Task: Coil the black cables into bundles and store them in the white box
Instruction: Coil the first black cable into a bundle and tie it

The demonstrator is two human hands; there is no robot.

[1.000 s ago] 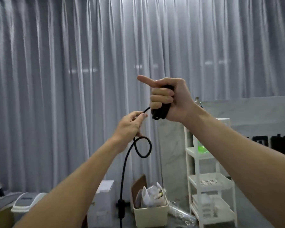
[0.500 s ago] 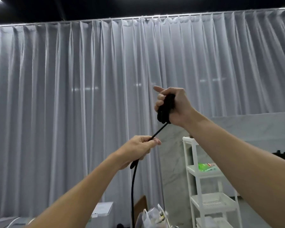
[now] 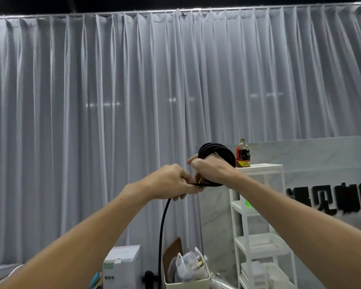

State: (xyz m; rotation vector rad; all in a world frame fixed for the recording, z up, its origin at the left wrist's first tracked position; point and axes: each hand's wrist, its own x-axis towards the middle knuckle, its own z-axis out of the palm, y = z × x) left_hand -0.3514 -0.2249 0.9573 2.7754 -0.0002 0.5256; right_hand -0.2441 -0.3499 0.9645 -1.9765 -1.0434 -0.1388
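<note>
A black cable is wound in several loops into a coil [image 3: 217, 152] around my right hand [image 3: 212, 171], which is raised in front of me and grips the bundle. My left hand [image 3: 171, 182] sits just left of it and pinches the free run of the cable [image 3: 162, 232] where it leaves the coil. From there the cable hangs straight down out of the frame's bottom. A white box [image 3: 122, 265] stands low on the floor behind my left forearm.
A grey curtain fills the background. A white shelf rack [image 3: 263, 226] stands at the right with a dark sauce bottle [image 3: 242, 154] on top. A cream bin [image 3: 188, 282] holding plastic bags sits below, beside a marble-look wall with black lettering.
My right hand has dropped and turned so the coil now shows around it. My left hand has risen and closed in beside it, taking up the cable between them.
</note>
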